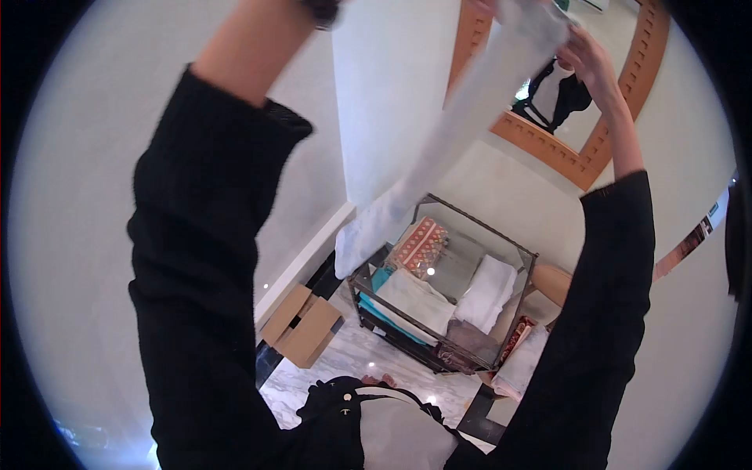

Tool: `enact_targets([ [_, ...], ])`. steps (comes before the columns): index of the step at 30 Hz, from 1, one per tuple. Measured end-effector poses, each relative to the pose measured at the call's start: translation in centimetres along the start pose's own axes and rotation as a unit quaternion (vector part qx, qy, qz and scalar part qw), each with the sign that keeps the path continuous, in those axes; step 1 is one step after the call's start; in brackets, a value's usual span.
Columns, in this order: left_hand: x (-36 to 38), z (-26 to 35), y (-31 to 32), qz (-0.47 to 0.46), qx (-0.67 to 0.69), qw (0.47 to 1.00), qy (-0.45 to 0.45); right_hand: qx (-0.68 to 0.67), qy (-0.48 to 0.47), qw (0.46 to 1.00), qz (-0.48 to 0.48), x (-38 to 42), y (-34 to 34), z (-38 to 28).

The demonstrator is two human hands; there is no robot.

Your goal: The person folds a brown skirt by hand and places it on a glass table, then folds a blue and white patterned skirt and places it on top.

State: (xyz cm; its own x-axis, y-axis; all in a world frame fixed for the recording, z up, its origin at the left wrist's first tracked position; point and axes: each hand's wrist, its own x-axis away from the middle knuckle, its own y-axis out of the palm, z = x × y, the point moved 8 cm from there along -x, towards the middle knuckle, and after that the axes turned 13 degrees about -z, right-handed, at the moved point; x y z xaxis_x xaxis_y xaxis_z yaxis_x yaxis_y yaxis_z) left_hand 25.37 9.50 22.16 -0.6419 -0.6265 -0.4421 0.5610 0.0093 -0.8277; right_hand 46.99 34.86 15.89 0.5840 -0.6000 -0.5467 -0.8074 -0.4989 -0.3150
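A long white cloth (pixel 462 129) hangs slantwise from the top of the view down toward the left side of the glass-topped table (pixel 384 313). My right hand (pixel 586 61) is raised and closed on the cloth's upper end, in front of the mirror. My left arm reaches up past the top edge, a dark band (pixel 319 11) at its wrist. Most of my left hand is cut off; a blurred bit of skin beside the cloth at the top edge may be its fingers, but their grip is hidden.
On the table are folded white cloths (pixel 487 291) and a red patterned packet (pixel 421 244). A cardboard box (pixel 305 325) stands on the marble floor at left. A wooden-framed mirror (pixel 580 168) hangs on the wall. More folded fabric (pixel 523 364) lies near my right sleeve.
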Motion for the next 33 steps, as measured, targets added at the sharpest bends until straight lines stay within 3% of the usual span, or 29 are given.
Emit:
enact_targets([
  [2, -3.8, 0.3, 4.2, -0.064, 0.099, 0.992, -0.040, 0.004, -0.014, 0.999, 0.052, 4.9, -3.7, -0.1],
  [3, -3.6, 2.3, 7.5, -0.085, 0.333, 0.935, 0.088, 0.009, -0.006, 0.997, 0.074, 7.3, -5.8, -0.2],
  [5, -9.7, 0.0, 13.1, -0.164, 0.338, 0.927, 0.027, 0.046, -0.009, 0.995, 0.092, 13.0, -8.2, -1.3],
  [7, -9.0, 3.4, 15.0, -0.183, 0.203, 0.922, 0.275, 0.051, 0.040, 0.988, 0.140, 18.1, -12.7, -0.2],
  [8, -10.2, 3.9, 17.6, -0.203, 0.374, 0.901, 0.086, 0.053, 0.064, 0.983, 0.163, 20.7, -15.0, 0.3],
  [11, -14.1, 5.9, 23.4, -0.261, 0.388, 0.883, 0.038, 0.118, 0.100, 0.973, 0.170, 27.4, -19.0, -0.2],
  [17, -16.7, 10.9, 29.5, -0.370, 0.470, 0.795, 0.101, 0.058, 0.126, 0.941, 0.309, 38.7, -25.0, -1.8],
  [18, -17.1, 11.4, 30.1, -0.378, 0.478, 0.785, 0.111, 0.070, 0.091, 0.946, 0.304, 39.6, -25.3, -2.8],
  [22, -17.8, 13.2, 31.7, -0.384, 0.499, 0.765, 0.136, 0.138, 0.113, 0.921, 0.347, 43.4, -25.8, -6.6],
  [28, -16.7, 13.1, 33.0, -0.396, 0.504, 0.755, 0.136, 0.211, 0.116, 0.925, 0.293, 43.2, -25.1, -7.5],
  [31, -15.5, 11.0, 33.5, -0.406, 0.501, 0.758, 0.095, 0.277, 0.193, 0.905, 0.260, 40.8, -24.1, -5.1],
  [32, -14.9, 9.9, 33.6, -0.414, 0.498, 0.758, 0.080, 0.202, 0.150, 0.932, 0.260, 40.3, -25.4, -2.8],
  [33, -13.9, 9.2, 33.2, -0.422, 0.494, 0.757, 0.064, 0.210, 0.169, 0.929, 0.253, 38.9, -23.6, -2.2],
])
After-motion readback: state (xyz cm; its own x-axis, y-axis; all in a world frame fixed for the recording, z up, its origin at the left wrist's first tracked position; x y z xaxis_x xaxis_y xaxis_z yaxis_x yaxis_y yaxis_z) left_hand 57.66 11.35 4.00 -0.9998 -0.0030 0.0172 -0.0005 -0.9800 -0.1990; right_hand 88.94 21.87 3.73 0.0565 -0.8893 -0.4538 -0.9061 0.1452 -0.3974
